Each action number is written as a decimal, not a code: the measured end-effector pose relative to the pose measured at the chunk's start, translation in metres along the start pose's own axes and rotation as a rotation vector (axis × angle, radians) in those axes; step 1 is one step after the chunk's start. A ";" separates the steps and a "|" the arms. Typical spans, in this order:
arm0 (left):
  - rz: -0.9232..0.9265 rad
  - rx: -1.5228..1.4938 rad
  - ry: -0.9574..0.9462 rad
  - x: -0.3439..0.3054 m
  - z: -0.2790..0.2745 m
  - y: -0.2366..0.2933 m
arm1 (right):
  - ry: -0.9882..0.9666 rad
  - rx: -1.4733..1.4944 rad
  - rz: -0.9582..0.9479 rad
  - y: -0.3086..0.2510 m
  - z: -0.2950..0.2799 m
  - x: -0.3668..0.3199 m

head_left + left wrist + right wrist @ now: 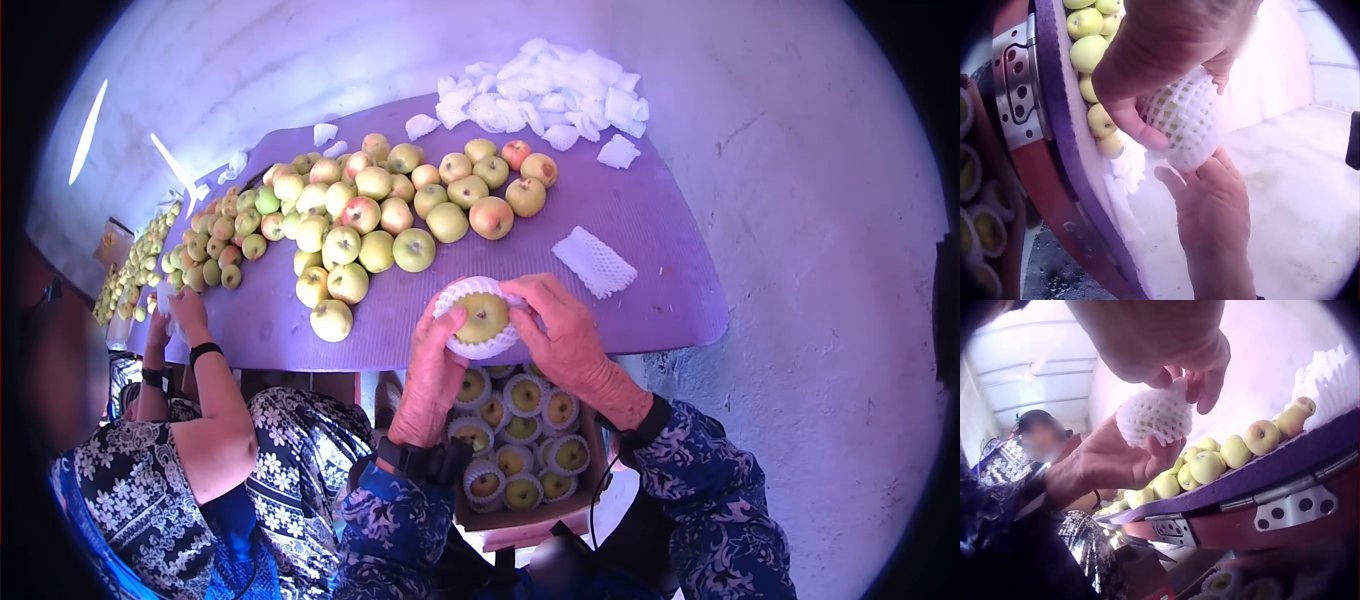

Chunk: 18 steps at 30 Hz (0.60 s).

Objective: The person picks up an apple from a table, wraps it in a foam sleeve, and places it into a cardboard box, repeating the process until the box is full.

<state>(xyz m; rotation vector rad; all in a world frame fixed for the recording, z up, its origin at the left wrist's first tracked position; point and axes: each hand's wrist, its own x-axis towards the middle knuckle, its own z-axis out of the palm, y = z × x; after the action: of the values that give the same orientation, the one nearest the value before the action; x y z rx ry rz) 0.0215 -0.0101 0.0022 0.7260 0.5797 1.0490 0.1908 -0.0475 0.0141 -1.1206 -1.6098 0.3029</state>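
Note:
A yellow-green apple sits in a white foam net sleeve, its blossom end showing through the open top. My left hand holds it from the left, fingers curled round the netted side and thumb near the net's rim. From the right, my right hand pinches the rim of the net with thumb and fingers. In the left wrist view the netting covers most of the fruit between both hands. The right wrist view shows the left hand cupping the wrapped apple from below.
Loose apples spread over the purple-covered table. A pile of foam nets lies at the back, and one flat net to the right. Below the edge stands a box of netted apples. Another person works at the left.

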 end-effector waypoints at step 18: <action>0.109 0.089 0.035 -0.004 0.012 -0.002 | -0.107 0.411 0.456 -0.007 0.011 -0.005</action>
<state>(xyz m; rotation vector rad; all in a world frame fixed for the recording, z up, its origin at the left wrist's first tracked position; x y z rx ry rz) 0.0294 -0.0178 0.0091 0.8259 0.6251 1.1443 0.1774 -0.0512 0.0111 -1.1474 -1.2855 0.9614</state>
